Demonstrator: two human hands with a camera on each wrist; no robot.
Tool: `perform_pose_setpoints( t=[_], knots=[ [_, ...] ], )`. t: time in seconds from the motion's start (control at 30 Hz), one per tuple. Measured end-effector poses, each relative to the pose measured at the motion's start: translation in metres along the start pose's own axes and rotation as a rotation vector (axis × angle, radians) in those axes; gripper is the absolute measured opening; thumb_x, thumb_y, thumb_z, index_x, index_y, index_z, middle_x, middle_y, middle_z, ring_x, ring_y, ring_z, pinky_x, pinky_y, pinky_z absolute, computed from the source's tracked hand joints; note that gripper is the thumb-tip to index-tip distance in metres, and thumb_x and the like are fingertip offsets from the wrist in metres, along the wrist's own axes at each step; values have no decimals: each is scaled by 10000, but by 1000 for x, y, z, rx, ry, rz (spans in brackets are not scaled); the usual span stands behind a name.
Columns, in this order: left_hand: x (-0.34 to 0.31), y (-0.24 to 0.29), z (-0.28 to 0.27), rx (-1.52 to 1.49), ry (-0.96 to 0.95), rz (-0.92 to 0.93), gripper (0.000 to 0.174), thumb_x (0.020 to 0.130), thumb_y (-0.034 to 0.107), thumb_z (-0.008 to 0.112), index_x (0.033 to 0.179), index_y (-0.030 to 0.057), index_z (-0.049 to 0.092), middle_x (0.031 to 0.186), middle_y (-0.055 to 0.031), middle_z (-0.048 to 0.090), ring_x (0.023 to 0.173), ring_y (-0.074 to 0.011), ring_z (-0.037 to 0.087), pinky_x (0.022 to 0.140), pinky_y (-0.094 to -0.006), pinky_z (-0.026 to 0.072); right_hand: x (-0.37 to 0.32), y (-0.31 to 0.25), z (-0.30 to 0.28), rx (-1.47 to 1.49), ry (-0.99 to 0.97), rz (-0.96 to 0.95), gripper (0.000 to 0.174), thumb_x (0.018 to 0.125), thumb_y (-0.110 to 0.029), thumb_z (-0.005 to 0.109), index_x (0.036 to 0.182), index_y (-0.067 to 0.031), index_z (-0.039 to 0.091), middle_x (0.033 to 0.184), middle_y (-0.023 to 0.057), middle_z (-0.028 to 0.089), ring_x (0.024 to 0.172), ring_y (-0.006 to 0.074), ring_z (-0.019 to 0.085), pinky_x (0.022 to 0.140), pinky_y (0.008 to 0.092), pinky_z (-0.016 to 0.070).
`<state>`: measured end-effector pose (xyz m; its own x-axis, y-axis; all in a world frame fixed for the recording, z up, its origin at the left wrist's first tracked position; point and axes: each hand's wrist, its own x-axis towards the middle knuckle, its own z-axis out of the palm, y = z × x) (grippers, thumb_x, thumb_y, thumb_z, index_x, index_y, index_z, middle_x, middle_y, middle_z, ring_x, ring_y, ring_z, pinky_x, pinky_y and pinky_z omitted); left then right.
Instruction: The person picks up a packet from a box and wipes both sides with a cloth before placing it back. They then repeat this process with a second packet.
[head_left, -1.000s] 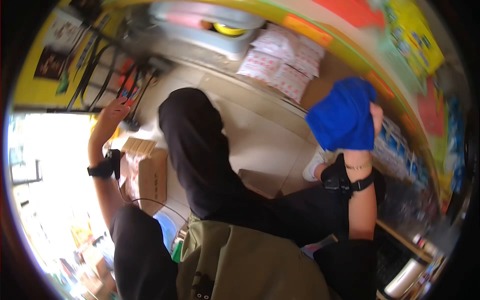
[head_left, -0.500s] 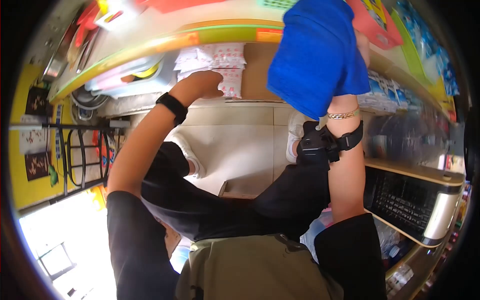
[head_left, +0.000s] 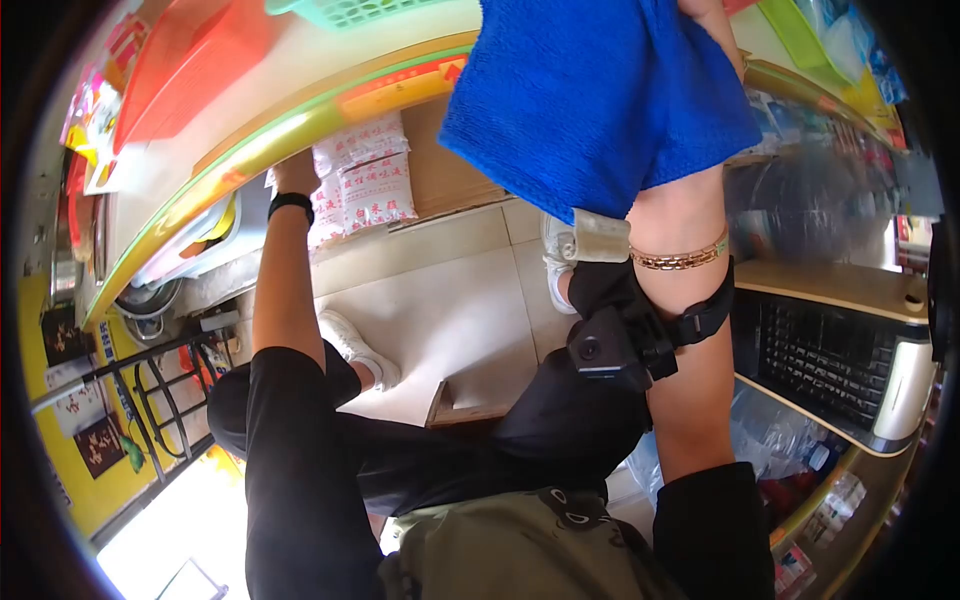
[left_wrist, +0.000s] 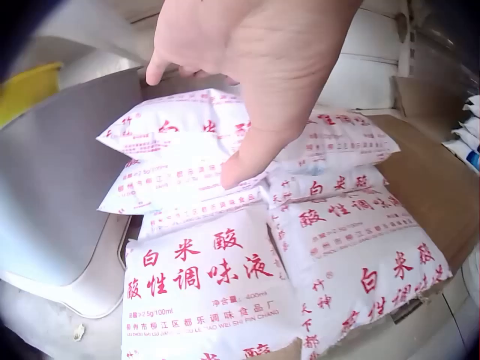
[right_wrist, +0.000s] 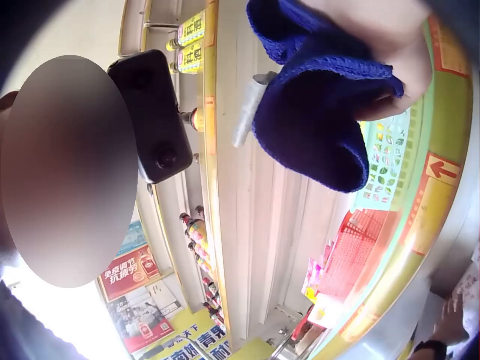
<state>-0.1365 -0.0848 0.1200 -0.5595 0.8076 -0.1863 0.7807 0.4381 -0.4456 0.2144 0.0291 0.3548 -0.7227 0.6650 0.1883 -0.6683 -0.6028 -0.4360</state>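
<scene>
In the head view my left hand (head_left: 297,174) reaches under the shelf edge to white packets with red print (head_left: 376,190). In the left wrist view the thumb of my left hand (left_wrist: 259,71) rests on an upper packet (left_wrist: 180,176); one fingertip shows above the stack and the other fingers are mostly hidden. My right hand (head_left: 712,22) grips a blue cloth (head_left: 600,100), which hangs over the wrist; in the right wrist view the cloth (right_wrist: 315,112) bunches below the right hand (right_wrist: 397,45).
A grey bin (left_wrist: 56,180) stands left of the packets, on brown cardboard (head_left: 455,165). Above is a counter edge (head_left: 400,85) with a green basket (head_left: 350,12) and a red basket (head_left: 195,65). A black-fronted appliance (head_left: 820,350) is at right, a black rack (head_left: 170,400) at left.
My left hand has come from the far left to the packets under the shelf. The right hand with the blue cloth has risen in the head view, and the view has turned.
</scene>
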Motion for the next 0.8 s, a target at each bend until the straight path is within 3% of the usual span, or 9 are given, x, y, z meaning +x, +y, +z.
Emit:
perform_pose_setpoints(
  t=[0.1, 0.23, 0.3, 0.4, 0.53, 0.6, 0.7, 0.8],
  knots=[
    [13, -12, 11, -226, 23, 13, 822, 657, 199, 705, 1361, 72, 299, 1393, -170, 325, 1303, -303, 292, 1042, -478, 247, 2, 0, -2, -13, 18, -6, 387, 848, -203, 430, 1043, 113, 536, 934, 178, 629, 873, 255, 617, 832, 324, 488],
    [8, -12, 7, -278, -35, 26, 740, 691, 211, 702, 1331, 80, 355, 1352, -164, 383, 1276, -304, 333, 1027, -467, 273, 3, 1, -5, -16, 24, 7, 374, 850, -190, 427, 1048, 108, 536, 935, 175, 629, 868, 249, 617, 823, 320, 490],
    [11, -22, 20, -307, 116, 144, 632, 739, 192, 666, 1307, 112, 401, 1293, -161, 451, 1221, -328, 396, 994, -458, 319, 3, 2, -5, -14, 19, 18, 368, 851, -183, 425, 1051, 105, 535, 935, 174, 629, 866, 246, 617, 818, 318, 492],
    [4, -24, 25, -286, 262, 144, 558, 760, 153, 633, 1283, 134, 438, 1243, -181, 489, 1166, -344, 446, 969, -446, 350, 4, 2, -6, -10, -1, 32, 359, 852, -173, 423, 1055, 101, 535, 936, 172, 629, 863, 241, 617, 811, 316, 493],
    [-1, -37, 22, -361, 215, 80, 537, 759, 118, 617, 1271, 150, 458, 1225, -198, 496, 1154, -351, 454, 960, -441, 358, 4, 3, -4, -49, -37, 52, 344, 854, -162, 418, 1067, 82, 536, 937, 159, 629, 841, 227, 617, 787, 302, 496],
    [-1, -50, 24, -376, 350, 169, 376, 798, 153, 571, 1153, 42, 521, 1118, -210, 546, 1067, -368, 501, 902, -440, 400, 4, 5, -1, -54, -30, 60, 337, 851, -167, 425, 1064, 70, 536, 923, 148, 628, 826, 222, 614, 775, 301, 495],
    [-10, -68, 17, -546, 258, 192, 373, 798, 149, 565, 1148, 26, 521, 1129, -228, 541, 1081, -382, 488, 908, -437, 390, 5, 7, -2, -46, -61, 101, 325, 846, -179, 437, 1055, 49, 536, 891, 127, 623, 794, 214, 607, 749, 298, 493],
    [-42, -72, -6, -727, 345, 307, 402, 798, 173, 579, 1157, 6, 510, 1114, -230, 553, 1070, -388, 501, 914, -408, 388, 10, 15, -3, 36, -161, 178, 309, 843, -192, 444, 1033, 33, 539, 860, 112, 616, 768, 207, 599, 723, 296, 491]
  ],
)
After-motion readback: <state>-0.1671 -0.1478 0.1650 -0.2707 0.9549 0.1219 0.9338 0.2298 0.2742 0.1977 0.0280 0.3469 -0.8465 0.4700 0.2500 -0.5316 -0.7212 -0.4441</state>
